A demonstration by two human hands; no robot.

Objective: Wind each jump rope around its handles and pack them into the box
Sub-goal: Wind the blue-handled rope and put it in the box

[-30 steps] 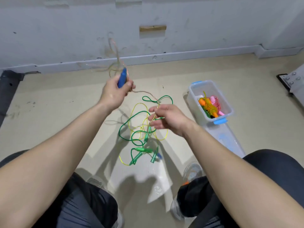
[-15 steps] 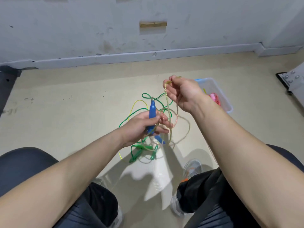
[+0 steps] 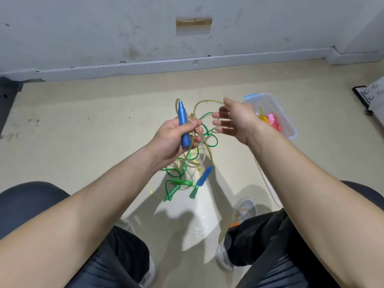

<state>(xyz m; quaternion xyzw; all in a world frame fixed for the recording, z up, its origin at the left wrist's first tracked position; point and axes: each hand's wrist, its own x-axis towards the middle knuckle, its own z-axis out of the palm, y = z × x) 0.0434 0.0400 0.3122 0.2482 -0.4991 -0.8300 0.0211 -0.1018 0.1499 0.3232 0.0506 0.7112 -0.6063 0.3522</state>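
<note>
No legible text anywhere.

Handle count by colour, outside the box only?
Blue handles: 2
Green handles: 4, the last one blurred
Total: 6

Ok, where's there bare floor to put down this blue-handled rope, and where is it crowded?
Bare floor lies left of the rope tangle, out toward the dark strip at far left, and beyond it up to the skirting. Crowded: under the left hand gripping the blue handle, where the tangle lies, and rightward, with the box and lid.
</note>
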